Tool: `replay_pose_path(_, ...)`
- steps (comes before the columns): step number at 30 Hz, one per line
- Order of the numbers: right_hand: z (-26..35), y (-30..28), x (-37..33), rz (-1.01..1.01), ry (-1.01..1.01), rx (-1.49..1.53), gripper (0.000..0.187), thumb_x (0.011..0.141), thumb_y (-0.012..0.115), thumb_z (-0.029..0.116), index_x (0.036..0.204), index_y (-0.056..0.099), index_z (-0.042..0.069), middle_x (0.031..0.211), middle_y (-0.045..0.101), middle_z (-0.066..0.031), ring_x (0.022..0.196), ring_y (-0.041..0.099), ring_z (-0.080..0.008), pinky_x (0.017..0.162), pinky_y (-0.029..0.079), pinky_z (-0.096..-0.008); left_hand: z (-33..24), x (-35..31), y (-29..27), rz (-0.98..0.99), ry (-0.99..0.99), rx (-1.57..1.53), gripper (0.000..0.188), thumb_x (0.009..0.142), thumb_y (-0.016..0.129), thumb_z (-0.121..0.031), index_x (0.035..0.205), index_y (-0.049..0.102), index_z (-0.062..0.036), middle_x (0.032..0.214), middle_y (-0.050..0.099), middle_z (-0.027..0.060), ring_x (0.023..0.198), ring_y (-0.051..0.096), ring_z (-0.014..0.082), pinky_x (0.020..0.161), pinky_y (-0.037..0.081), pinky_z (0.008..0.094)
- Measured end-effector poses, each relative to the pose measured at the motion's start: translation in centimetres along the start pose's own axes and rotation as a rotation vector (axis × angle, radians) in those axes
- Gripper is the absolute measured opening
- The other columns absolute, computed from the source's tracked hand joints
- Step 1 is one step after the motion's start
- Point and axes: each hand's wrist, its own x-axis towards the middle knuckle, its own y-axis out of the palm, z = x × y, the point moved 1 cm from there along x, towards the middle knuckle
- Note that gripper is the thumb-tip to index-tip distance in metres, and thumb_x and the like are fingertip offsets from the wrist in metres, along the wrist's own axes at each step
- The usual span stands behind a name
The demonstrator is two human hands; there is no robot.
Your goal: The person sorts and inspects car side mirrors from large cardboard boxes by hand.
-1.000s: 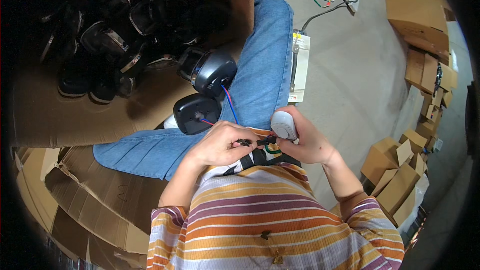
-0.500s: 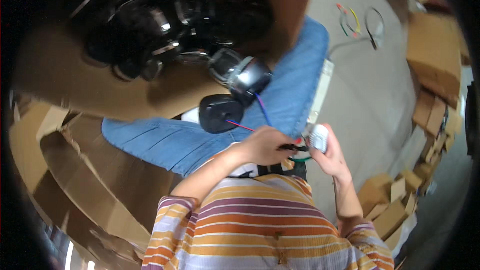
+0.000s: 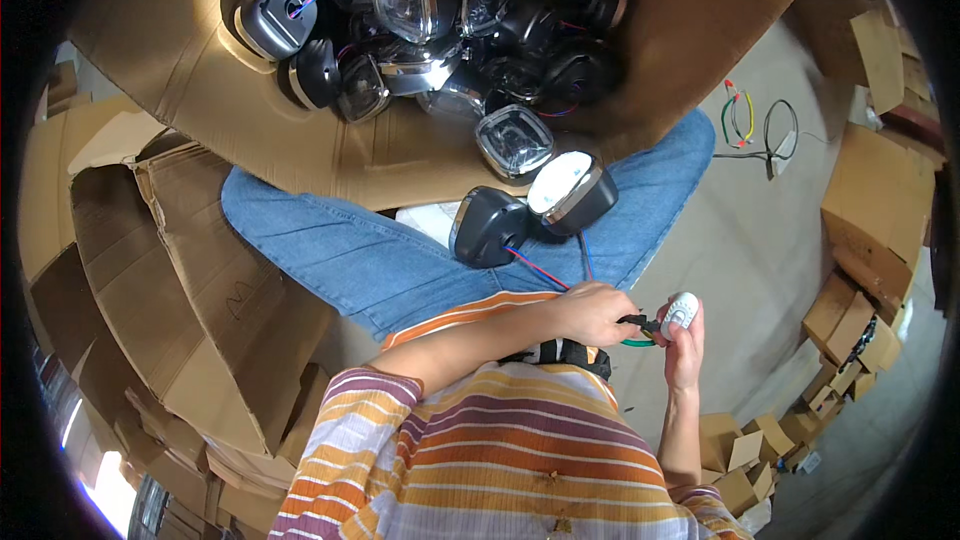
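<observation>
My left hand [image 3: 594, 313] is closed on thin red and blue wires, close to a black clip-like piece [image 3: 636, 321] and a green wire [image 3: 638, 343]. In my right hand [image 3: 684, 352] is a small white oval plastic piece with a ridged face [image 3: 680, 311], right beside the black piece. The wires run from two black-backed lamps on my lap. One lamp [image 3: 488, 227] shows its black back; the other [image 3: 577, 192] has a bright white face, which looks lit. A third, clear-faced lamp [image 3: 514, 140] rests just beyond them on cardboard.
Ahead, a large open cardboard box [image 3: 700, 30] holds many similar lamps [image 3: 405, 5]. Folded cardboard [image 3: 220, 280] lies at my left. On the grey floor to the right are coloured wires [image 3: 738, 115] and a black cable [image 3: 768, 130]. Small cardboard boxes [image 3: 870, 200] line the far right.
The view has shifted and sharpened. The second lamp's face, greyish before, now shows bright white. Both hands keep their hold, the white piece still beside the black one.
</observation>
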Motion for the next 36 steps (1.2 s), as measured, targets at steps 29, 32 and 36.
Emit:
replay_pose_path(29, 1.9, 0.7, 1.4, -0.03, -0.001, 0.071, 0.041, 0.075, 0.042, 0.041, 0.09, 0.043, 0.003, 0.07, 0.044, -0.005, 0.054, 0.04, -0.0067, 0.038, 0.028, -0.0145, -17.1, -15.3, -8.5, -0.77, 0.53, -0.693, 0.031, 0.079, 0.046, -0.03, 0.066, 0.057, -0.0032, 0.054, 0.046, 0.0042, 0.04, 0.037, 0.0109, 0.042, 0.029, 0.0281)
replay_pose_path(32, 2.6, 1.5, 1.5, 0.011, 0.005, 0.06, 0.041, 0.075, 0.043, 0.043, 0.09, 0.043, 0.004, 0.07, 0.044, -0.0034, 0.055, 0.04, -0.0057, 0.038, 0.028, -0.0146, -19.8, -16.1, -7.6, -0.581, 0.375, -0.892, 0.03, 0.078, 0.05, -0.029, 0.066, 0.056, -0.0016, 0.048, 0.042, 0.0014, 0.035, 0.034, 0.0079, 0.038, 0.025, 0.0266)
replay_pose_path(36, 2.2, 1.0, 1.8, -0.058, -0.018, -0.036, 0.041, 0.076, 0.041, 0.043, 0.09, 0.043, 0.004, 0.066, 0.044, -0.0019, 0.051, 0.041, -0.0051, 0.039, 0.03, -0.0145, -18.6, -13.2, -9.8, -0.315, 0.379, -1.037, 0.031, 0.077, 0.052, -0.029, 0.066, 0.056, -0.0006, 0.043, 0.038, -0.0005, 0.031, 0.029, 0.0065, 0.034, 0.022, 0.0252)
